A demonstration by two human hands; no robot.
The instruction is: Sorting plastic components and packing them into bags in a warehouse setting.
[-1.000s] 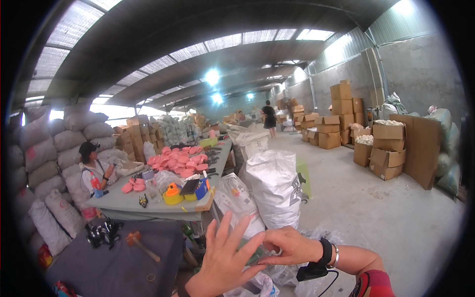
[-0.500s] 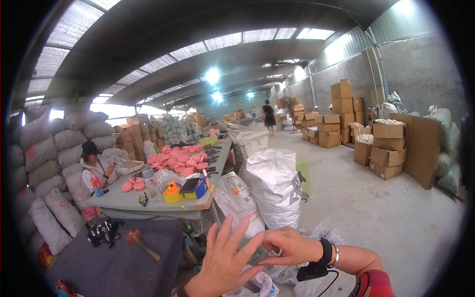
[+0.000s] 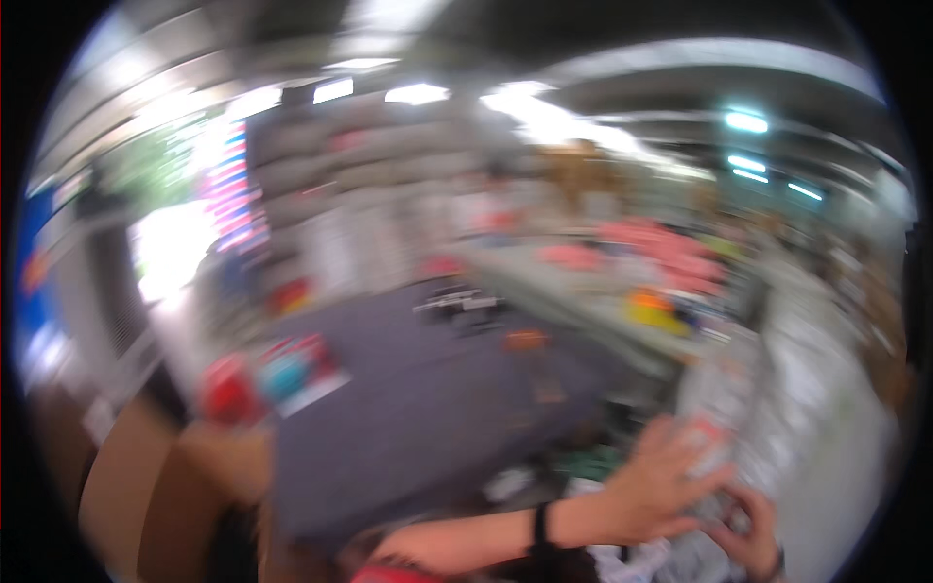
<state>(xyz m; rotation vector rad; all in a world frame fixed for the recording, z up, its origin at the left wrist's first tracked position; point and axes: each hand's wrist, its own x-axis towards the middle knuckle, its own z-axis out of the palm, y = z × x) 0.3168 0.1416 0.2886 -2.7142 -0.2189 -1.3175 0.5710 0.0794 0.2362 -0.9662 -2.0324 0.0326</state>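
The picture is smeared by motion. At the lower right, my left hand point(image 3: 666, 481) is raised with its fingers stretched out and nothing visible in it. A dark band point(image 3: 540, 530) circles that wrist. Close beside its thumb side is my right hand point(image 3: 753, 532), with thumb and fingers curved towards the left hand. Blur hides whether they touch or pinch anything. Left of my hands stands a table with a dark purple-grey cover point(image 3: 408, 428). On it lie a mallet with an orange head point(image 3: 526, 340) and a black-and-silver object point(image 3: 462, 304).
A green-topped table point(image 3: 573, 291) bears a heap of pink pieces point(image 3: 671, 255) and a yellow-orange item point(image 3: 653, 309). White sacks point(image 3: 807, 360) stand at the right. An open cardboard box point(image 3: 131, 486) is at the lower left. Stacked sacks point(image 3: 360, 165) line the back.
My view has swung left, bringing in the doorway, the cardboard box and red items at the table's left end. Both hands, still close together, now appear further right.
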